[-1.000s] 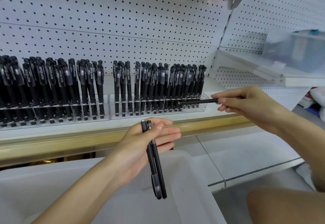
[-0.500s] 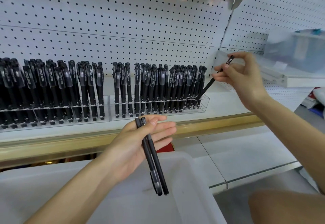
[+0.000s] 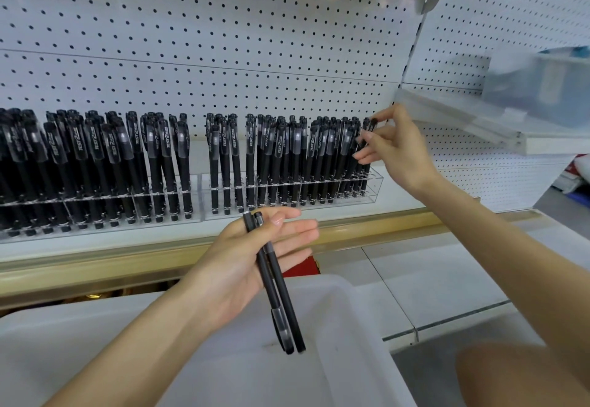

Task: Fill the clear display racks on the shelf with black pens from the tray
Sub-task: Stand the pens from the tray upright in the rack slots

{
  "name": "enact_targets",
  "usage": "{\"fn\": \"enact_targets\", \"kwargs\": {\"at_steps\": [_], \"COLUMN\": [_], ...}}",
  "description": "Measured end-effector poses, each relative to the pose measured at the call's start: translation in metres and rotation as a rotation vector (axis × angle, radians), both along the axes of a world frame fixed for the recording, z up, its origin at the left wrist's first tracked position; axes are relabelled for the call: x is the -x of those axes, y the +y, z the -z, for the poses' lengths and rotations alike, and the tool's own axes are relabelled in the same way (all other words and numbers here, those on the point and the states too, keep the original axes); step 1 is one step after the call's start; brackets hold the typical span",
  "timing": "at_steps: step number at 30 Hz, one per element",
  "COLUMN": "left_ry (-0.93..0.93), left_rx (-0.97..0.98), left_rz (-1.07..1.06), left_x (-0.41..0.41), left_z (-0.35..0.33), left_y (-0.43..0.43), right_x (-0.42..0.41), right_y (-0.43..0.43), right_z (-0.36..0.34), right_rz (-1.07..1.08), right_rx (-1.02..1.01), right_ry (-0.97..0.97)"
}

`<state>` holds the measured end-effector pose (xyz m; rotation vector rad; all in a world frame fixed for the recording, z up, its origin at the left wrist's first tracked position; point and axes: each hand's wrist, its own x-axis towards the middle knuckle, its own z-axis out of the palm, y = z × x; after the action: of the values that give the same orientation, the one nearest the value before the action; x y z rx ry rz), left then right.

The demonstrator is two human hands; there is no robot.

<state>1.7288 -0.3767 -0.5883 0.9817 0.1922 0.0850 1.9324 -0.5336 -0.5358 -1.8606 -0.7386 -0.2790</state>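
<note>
Right hand (image 3: 399, 151): grip pinches the cap of a black pen (image 3: 367, 146), now upright in the clear rack (image 3: 375, 183), end slot, no longer slanted; seating looks nearly done. Left hand (image 3: 255, 256): grip holds two spare pens (image 3: 277, 282) over the tray (image 3: 351, 358).

Single head-worn wide-angle view, close to the shelf (image 3: 399, 197).
It faces forward and slightly down: pegboard (image 3: 223, 39) fills the top, clear racks (image 3: 373, 183) cross mid-frame, left hand (image 3: 245, 263) and right hand (image 3: 399, 148) sit near, tray (image 3: 223, 374) at the bottom.
</note>
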Motion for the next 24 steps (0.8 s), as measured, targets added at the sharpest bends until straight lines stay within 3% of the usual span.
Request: {"fn": "enact_targets", "kwargs": {"at_steps": [24], "left_ry": [0.016], "left_rx": [-0.007], "left_rz": [0.018], "left_x": [-0.004], "left_z": [-0.001], "left_y": [-0.011], "right_x": [-0.013], "right_y": [-0.009], "right_z": [-0.014], "right_rz": [-0.024], "right_rx": [0.219], "right_ry": [-0.115]}}
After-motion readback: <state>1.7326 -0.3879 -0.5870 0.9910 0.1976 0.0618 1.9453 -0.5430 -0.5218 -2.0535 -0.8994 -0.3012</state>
